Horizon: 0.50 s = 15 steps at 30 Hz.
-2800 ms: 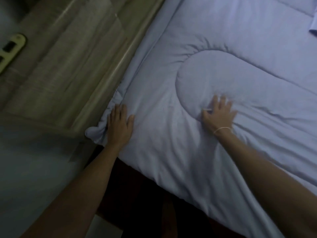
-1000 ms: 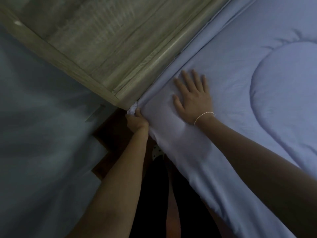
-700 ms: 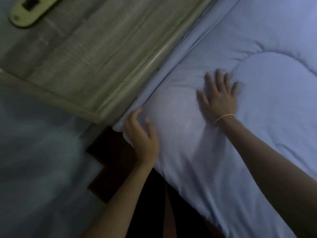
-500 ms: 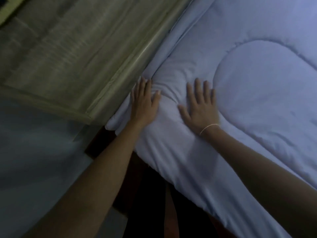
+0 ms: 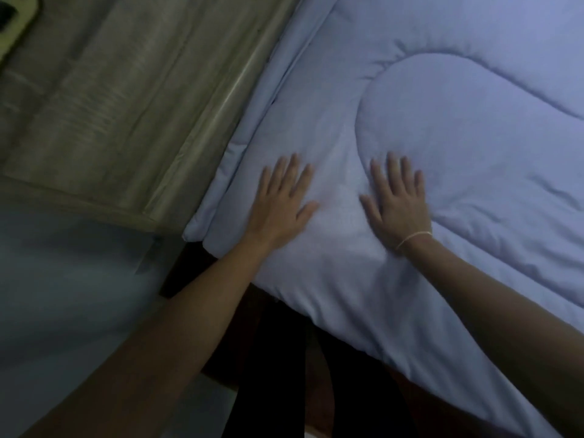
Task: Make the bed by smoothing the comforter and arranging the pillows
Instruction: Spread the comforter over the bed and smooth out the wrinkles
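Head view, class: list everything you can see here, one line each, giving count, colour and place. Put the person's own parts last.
comforter: one, pale blue, quilted, covering the bed at right
wooden panel: one, grey-brown, upper left beside the bed
floor: pale grey, lower left
bracelet: one, thin, light, on the right wrist
left hand: one, flat on the comforter near its corner
right hand: one, flat on the comforter beside a curved seam

Before you: pale lavender-blue comforter (image 5: 474, 153) with curved quilted stitching, grey-beige wood-grain panel (image 5: 126, 99) streaked lengthwise, thin pale bracelet (image 5: 414, 238) on your right wrist, dark brown floor (image 5: 278, 336)
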### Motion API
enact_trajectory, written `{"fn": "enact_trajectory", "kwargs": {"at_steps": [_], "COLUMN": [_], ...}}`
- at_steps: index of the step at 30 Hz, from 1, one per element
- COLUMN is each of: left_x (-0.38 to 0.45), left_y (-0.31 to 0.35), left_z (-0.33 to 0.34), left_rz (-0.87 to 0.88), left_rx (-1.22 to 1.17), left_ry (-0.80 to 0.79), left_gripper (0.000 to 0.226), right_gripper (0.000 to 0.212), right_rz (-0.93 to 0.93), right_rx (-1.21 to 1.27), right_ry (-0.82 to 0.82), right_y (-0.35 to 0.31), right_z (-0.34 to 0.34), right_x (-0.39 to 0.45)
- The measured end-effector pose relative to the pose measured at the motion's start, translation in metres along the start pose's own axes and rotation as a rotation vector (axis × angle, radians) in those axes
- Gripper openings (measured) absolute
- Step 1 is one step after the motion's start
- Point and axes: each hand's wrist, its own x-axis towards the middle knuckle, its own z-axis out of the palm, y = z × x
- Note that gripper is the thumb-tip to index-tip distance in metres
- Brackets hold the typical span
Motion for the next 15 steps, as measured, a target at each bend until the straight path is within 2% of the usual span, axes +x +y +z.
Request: {"fn": "enact_trajectory", "kwargs": {"at_steps": [5,10,12,15], "left_x": [-0.05,-0.083,-0.087,-0.079], "left_y": [0.013,0.024,0.033,0.055], "left_z": [0.015,0.009,-0.008,-0.043], "left_rz": [-0.034,-0.066,-0.098,-0.15], "left_rx": [0.086,0.086,0.031,-0.007], "left_ry": [-0.006,-0.134,-0.212,-0.223], "left_gripper": [0.066,0.069,0.077,0.087], "right_gripper": [0.071,0.069,0.066,0.073], "right_rz": [-0.237,-0.362,-0.336,-0.183], "right_rx": [-0.012,0.015,0.028,0.029], "right_ry": [-0.034,-0.123,-0.162,-0.133], "right_y": [-0.021,-0.015,-0.003,0.026], "right_z": [0.018,0.005,-0.015,-0.06], "right_x": [-0.084,-0.117,-0.117,-0.111]}}
